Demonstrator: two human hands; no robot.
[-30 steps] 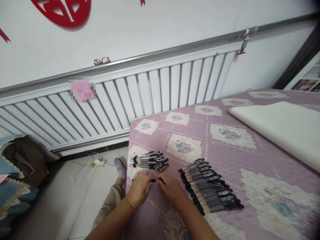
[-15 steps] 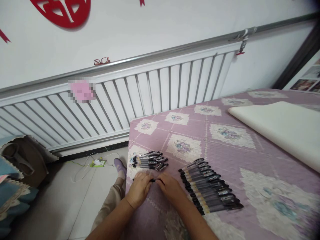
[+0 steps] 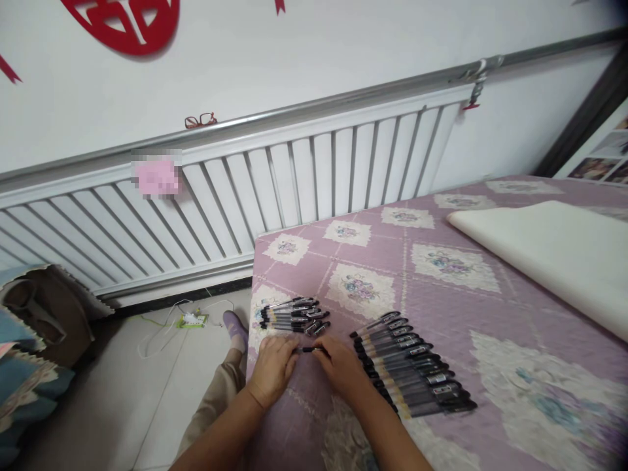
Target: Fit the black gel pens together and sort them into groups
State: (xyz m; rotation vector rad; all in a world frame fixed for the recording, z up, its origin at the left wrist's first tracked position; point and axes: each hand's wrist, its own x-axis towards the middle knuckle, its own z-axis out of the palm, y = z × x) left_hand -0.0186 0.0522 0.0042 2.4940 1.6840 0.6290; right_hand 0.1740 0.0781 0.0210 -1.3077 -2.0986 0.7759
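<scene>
My left hand (image 3: pixel 273 367) is closed over a black pen (image 3: pixel 308 349) held low over the bed's near edge. My right hand (image 3: pixel 338 367) pinches the other end of this pen. A short dark stretch of it shows between my fingers; the rest is hidden. Just beyond my hands lies a small loose pile of black pens (image 3: pixel 294 315). To the right of my right hand, several clear-barrelled pens with black caps (image 3: pixel 412 366) lie side by side in a slanting row.
The pens lie on a purple flowered bedcover (image 3: pixel 373 255). A folded cream sheet (image 3: pixel 544 242) is at the right. A white radiator (image 3: pixel 314 170) runs along the wall, with glasses (image 3: pixel 201 120) on its pipe. On the floor, a power strip (image 3: pixel 192 320) trails cables.
My right hand has shifted slightly right, away from my left hand. More of the pen now shows between them. The pile and the row stay put.
</scene>
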